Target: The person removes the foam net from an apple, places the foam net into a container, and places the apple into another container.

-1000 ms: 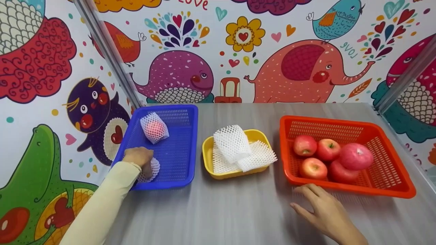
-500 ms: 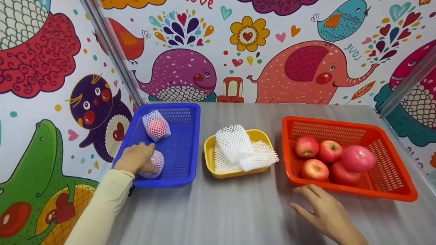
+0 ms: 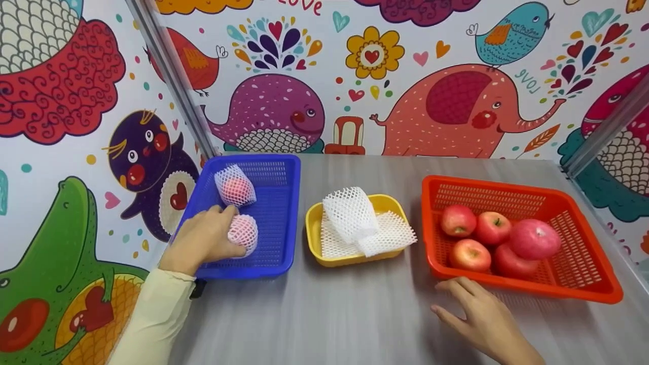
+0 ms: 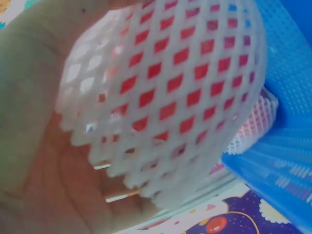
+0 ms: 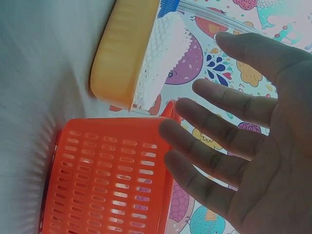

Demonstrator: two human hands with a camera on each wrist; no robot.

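Observation:
My left hand (image 3: 205, 237) grips an apple (image 3: 243, 236) in a white foam net over the near left part of the blue basket (image 3: 278, 218). In the left wrist view the thumb and palm lie round the netted apple (image 4: 165, 97), whose red skin shows through the mesh. Behind it in the same basket lies another netted apple (image 3: 235, 186). My right hand (image 3: 481, 317) holds nothing. Its fingers are spread and relaxed beside the near edge of the red basket (image 3: 512, 284), which contains several bare apples (image 3: 470, 255).
Between the two baskets stands a small yellow basket (image 3: 314, 238) with white foam nets (image 3: 350, 215) in it, one overhanging its right edge. Grey table surface (image 3: 324, 314) runs along the front. Cartoon-printed walls rise behind and at the left.
My left hand has moved up and to the right with the netted apple, turning so that more of the apple shows. The right hand has stayed in place.

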